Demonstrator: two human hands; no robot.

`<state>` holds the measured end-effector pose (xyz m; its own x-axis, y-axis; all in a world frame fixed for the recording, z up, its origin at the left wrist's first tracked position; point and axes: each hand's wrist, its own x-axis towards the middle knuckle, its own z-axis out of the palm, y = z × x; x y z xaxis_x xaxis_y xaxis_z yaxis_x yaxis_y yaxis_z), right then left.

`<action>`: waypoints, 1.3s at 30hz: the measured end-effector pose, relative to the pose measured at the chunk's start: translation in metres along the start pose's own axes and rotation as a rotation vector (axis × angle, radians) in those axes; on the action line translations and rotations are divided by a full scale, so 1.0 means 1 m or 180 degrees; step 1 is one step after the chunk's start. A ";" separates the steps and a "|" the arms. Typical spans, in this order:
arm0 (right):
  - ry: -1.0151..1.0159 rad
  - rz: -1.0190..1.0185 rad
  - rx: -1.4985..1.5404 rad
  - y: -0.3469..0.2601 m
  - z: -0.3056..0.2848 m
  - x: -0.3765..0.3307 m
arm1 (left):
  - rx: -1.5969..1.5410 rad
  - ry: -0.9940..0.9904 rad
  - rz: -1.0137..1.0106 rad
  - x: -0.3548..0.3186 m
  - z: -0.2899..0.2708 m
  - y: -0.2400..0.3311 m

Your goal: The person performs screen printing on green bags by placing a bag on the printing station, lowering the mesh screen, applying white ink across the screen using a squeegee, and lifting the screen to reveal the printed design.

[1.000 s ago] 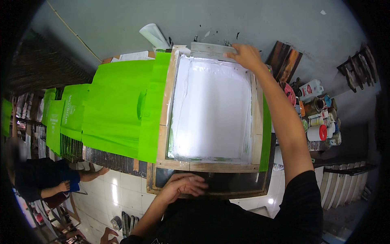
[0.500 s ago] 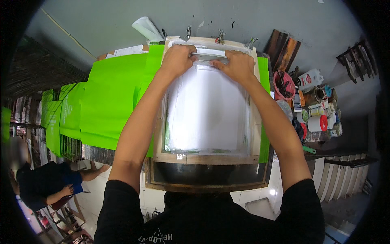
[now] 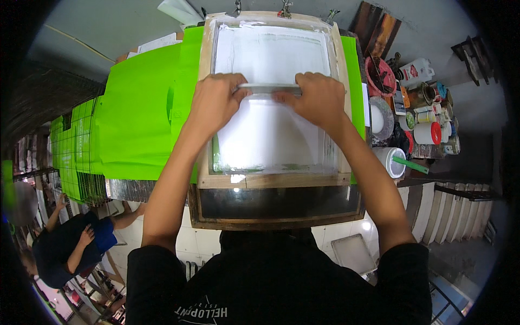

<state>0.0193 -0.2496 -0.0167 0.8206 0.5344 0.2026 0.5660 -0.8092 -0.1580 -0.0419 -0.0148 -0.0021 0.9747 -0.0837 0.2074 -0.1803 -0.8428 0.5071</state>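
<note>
A squeegee [image 3: 269, 86] with a pale, flat bar lies crosswise on the white mesh of a wooden-framed printing screen [image 3: 298, 181]. My left hand [image 3: 218, 100] is closed round its left end, and my right hand [image 3: 320, 100] grips the other end, thumbs on the near side. Beyond the bar the mesh [image 3: 271, 51] carries a streaky white film; nearer me it looks smooth and bright white. Bright green material [image 3: 135, 108] spreads left of the screen and shows along its right side. The squeegee's lower edge is hidden.
Metal clamps [image 3: 284, 8] hold the screen's far edge. On the right stand a white tub [image 3: 391, 161] with a green-handled tool, a pink basket [image 3: 380, 76], a white jug [image 3: 416, 71] and several jars. Another person [image 3: 70, 244] sits at the lower left.
Both hands have drawn the squeegee from the screen's far end toward me, to about the middle. The far mesh is now exposed. The whole view has shifted, showing more of the right-hand tub.
</note>
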 end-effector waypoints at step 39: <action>0.2019 -0.0349 -0.0184 -0.044 -0.237 0.009 | 0.0610 0.0996 -0.1672 -0.078 -0.040 -0.064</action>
<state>-0.0173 -0.2673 0.2213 0.5417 0.3809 0.7493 0.6242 -0.7794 -0.0551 -0.1112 0.0667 -0.0172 0.8367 0.5011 0.2212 0.3659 -0.8119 0.4550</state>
